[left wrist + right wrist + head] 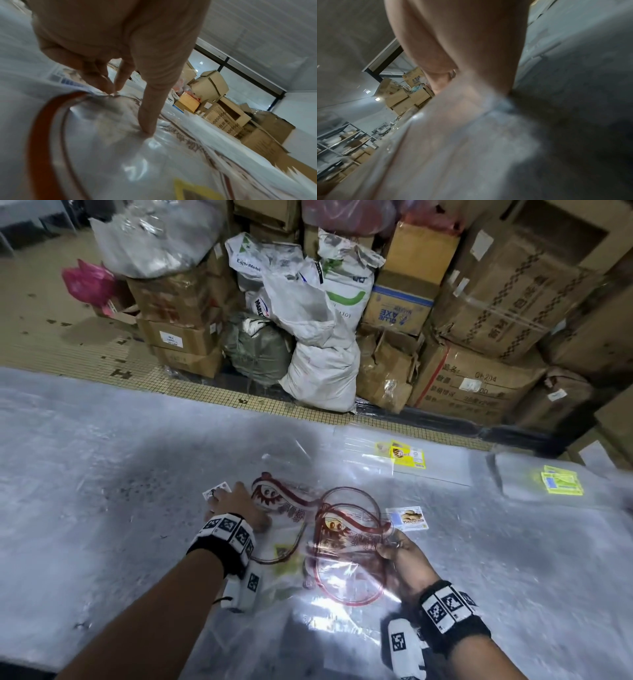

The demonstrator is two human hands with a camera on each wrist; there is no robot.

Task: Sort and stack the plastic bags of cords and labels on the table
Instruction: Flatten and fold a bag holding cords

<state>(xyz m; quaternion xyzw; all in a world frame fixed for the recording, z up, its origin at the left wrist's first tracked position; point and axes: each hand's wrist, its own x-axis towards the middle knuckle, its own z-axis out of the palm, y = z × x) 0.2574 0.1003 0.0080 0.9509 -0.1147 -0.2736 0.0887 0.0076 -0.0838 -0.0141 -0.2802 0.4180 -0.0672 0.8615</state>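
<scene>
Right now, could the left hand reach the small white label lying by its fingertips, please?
Probably yes: the left hand presses on the clear red-printed plastic bag, and the small white label lies uncovered on the table beside its fingers, with nothing between.

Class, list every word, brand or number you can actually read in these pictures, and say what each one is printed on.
"ExxonMobil": white sack in the pile behind the table.
"BLUE AXE", upside down: blue and white carton.
"BLUE AX", partly hidden: the same kind of carton in the right wrist view.
Too blurred or small: yellow label, green label, red-printed bags, other cartons' characters.
</scene>
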